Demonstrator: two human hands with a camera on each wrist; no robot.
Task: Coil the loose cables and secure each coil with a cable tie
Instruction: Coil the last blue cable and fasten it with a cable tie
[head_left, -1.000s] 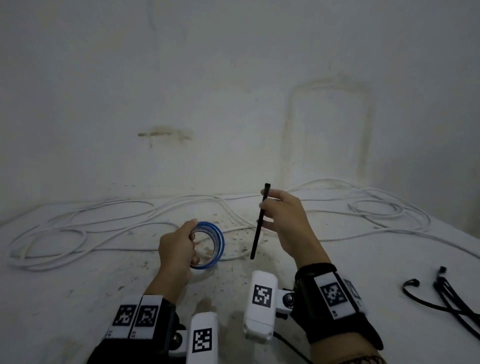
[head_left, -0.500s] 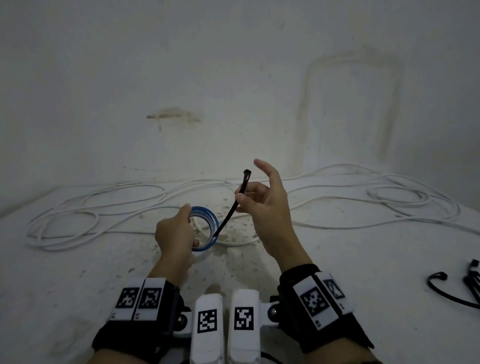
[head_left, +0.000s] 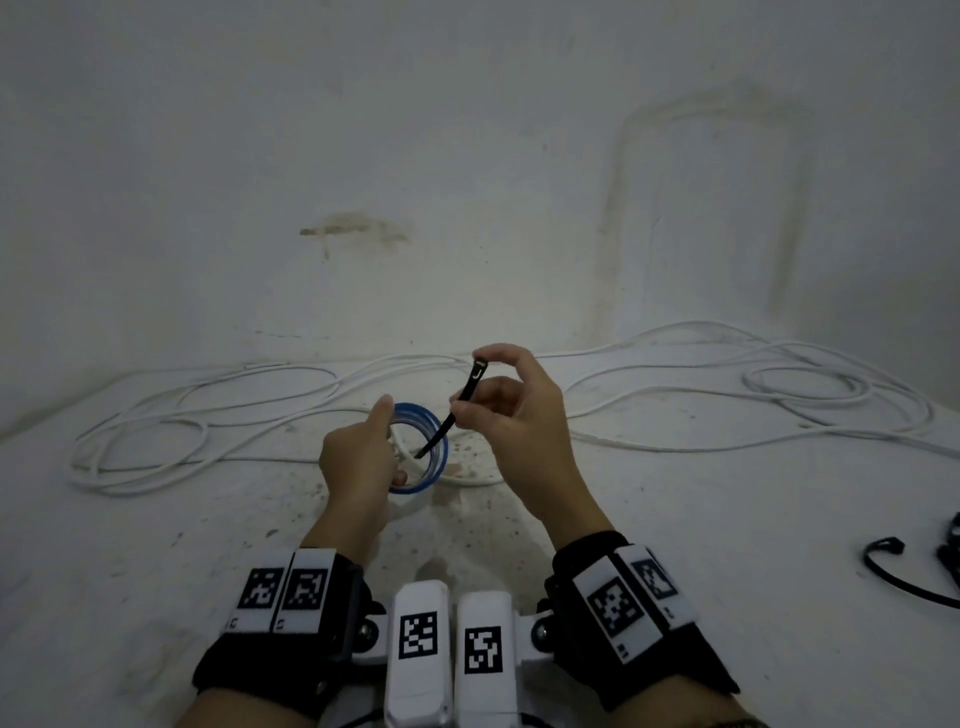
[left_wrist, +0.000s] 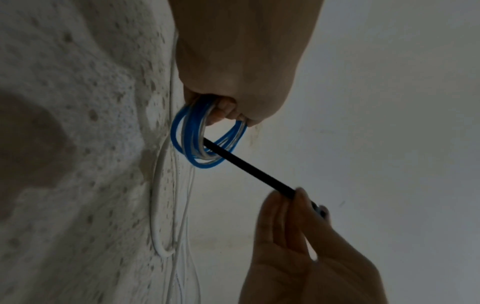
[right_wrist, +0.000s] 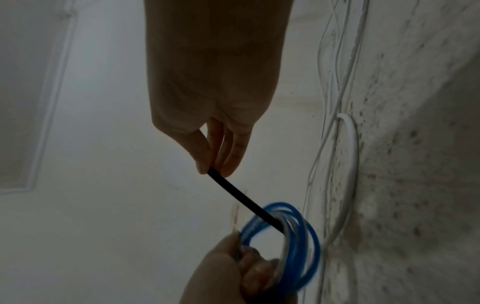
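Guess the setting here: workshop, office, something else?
Likely a bare utility room or unfinished space, not an office: stained plaster wall, rough speckled white surface, loose white cables strewn across it, spare black cable ties nearby.

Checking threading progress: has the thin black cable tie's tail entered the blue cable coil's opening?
Yes, the black cable tie passes into the blue coil.

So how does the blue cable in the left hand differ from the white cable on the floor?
The blue cable is wound into a small tight coil, gripped off the floor by the left hand; the white cable sprawls in wide loose loops on the floor, untouched. A black cable tie pokes into the blue coil only. Both remain untied.
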